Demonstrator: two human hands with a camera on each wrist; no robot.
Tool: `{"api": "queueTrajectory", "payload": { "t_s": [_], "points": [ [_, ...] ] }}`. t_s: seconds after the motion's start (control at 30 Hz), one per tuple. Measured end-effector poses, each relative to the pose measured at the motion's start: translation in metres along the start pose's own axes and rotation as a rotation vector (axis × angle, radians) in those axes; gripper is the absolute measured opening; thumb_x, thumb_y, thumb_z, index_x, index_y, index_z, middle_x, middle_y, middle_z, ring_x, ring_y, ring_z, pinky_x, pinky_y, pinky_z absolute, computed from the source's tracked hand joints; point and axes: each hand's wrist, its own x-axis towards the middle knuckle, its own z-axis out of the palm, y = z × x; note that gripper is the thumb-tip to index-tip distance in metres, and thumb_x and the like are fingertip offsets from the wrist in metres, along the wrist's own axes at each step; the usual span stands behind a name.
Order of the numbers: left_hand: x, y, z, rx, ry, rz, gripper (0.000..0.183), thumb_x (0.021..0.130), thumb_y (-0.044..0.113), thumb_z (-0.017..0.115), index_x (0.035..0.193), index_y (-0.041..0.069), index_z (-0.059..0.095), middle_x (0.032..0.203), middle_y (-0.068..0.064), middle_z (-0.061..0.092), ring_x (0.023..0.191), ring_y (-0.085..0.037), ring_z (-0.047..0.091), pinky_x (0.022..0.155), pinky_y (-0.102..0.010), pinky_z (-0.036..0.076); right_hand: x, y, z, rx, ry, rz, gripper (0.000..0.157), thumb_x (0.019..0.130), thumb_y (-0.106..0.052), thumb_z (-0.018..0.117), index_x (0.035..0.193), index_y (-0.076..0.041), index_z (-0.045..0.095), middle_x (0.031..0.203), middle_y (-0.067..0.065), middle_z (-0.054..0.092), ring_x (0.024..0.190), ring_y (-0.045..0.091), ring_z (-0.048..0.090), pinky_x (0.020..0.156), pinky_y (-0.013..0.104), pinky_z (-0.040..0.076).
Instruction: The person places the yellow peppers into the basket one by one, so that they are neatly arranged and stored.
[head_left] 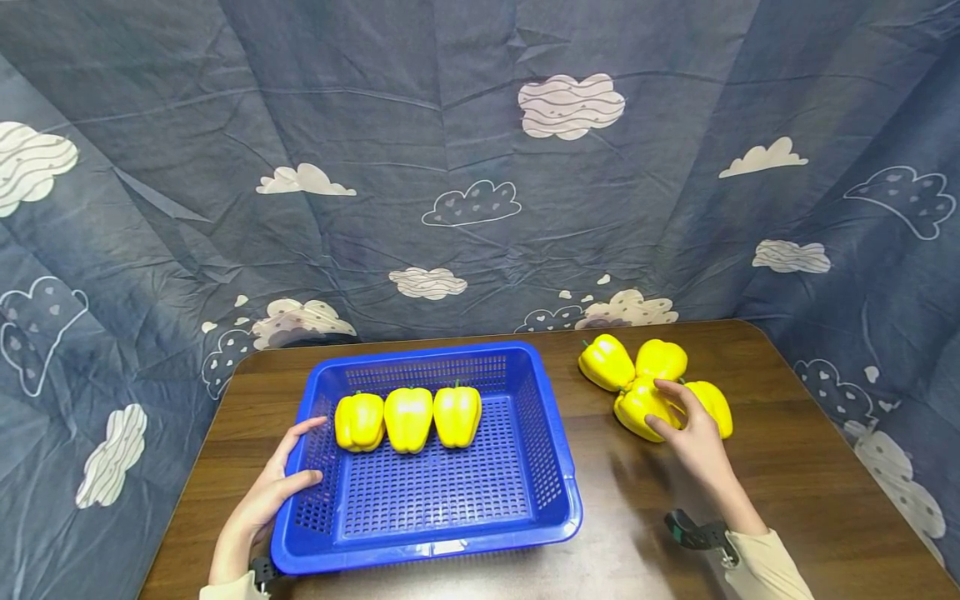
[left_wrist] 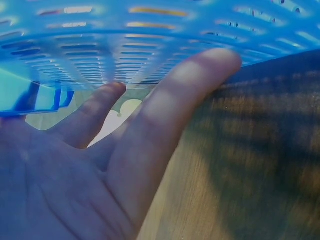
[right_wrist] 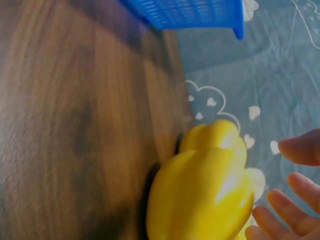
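In the head view a blue perforated plastic basket (head_left: 435, 546) stands on the table, tilted slightly. My left hand (head_left: 262, 492) grips its left side, thumb and forefinger over the rim; in the left wrist view other fingers (left_wrist: 195, 80) lie against the outer wall. Three yellow bell peppers (head_left: 408, 421) sit in a row inside the basket. My right hand (head_left: 697, 446) hovers over a yellow bell pepper (head_left: 636, 410) on the table, thumb and fingers spread. The right wrist view shows a gap between those fingers (right_wrist: 282, 212) and the nearest bell pepper (right_wrist: 200, 195).
Around that pepper lie other yellow bell peppers: one at back left (head_left: 606, 362), one at back right (head_left: 662, 360), one to the right (head_left: 714, 407). The brown wooden table (head_left: 810, 475) ends at a grey-blue cloud-print curtain (head_left: 480, 108). Dark bands circle both wrists.
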Motion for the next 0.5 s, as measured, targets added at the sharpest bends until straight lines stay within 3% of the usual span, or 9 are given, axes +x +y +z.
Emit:
{"api": "queueTrajectory", "payload": {
  "t_s": [0.27,0.4,0.47,0.5],
  "points": [
    [0.0,0.0,0.0,-0.001,-0.006,0.006,0.069,0.087,-0.008,0.046,0.146,0.016,0.021,0.14,-0.033,0.02,0.107,-0.036,0.05,0.077,-0.051,0.051,-0.005,0.008,-0.005,-0.05,0.013,0.012,0.054,0.086,0.002,0.064,0.134,0.011,0.04,0.132,0.031,0.045,0.124,0.046,0.039,0.101,0.023,0.036],
    [0.0,0.0,0.0,-0.001,-0.007,0.008,0.069,0.087,-0.008,0.046,0.146,0.017,0.022,0.139,-0.033,0.021,0.106,-0.035,0.051,0.077,-0.051,0.051,-0.007,0.012,-0.004,-0.053,0.007,-0.01,0.054,0.085,0.004,0.065,0.132,0.013,0.041,0.13,0.033,0.045,0.121,0.047,0.041,0.09,0.005,0.032],
    [0.0,0.0,0.0,-0.004,-0.005,0.007,0.069,0.086,-0.008,0.046,0.146,0.017,0.022,0.138,-0.033,0.021,0.106,-0.035,0.051,0.077,-0.051,0.051,-0.007,0.014,-0.003,-0.044,0.0,-0.019,0.053,0.085,0.005,0.065,0.132,0.013,0.041,0.13,0.033,0.045,0.12,0.046,0.042,0.089,0.004,0.031],
    [0.0,0.001,0.001,-0.004,-0.002,0.003,0.069,0.086,-0.008,0.047,0.146,0.017,0.022,0.138,-0.032,0.021,0.106,-0.035,0.051,0.078,-0.051,0.051,-0.008,0.015,-0.003,-0.047,-0.006,-0.021,0.054,0.085,0.005,0.065,0.132,0.013,0.041,0.13,0.033,0.045,0.119,0.046,0.042,0.093,0.009,0.034]
  ]
}}
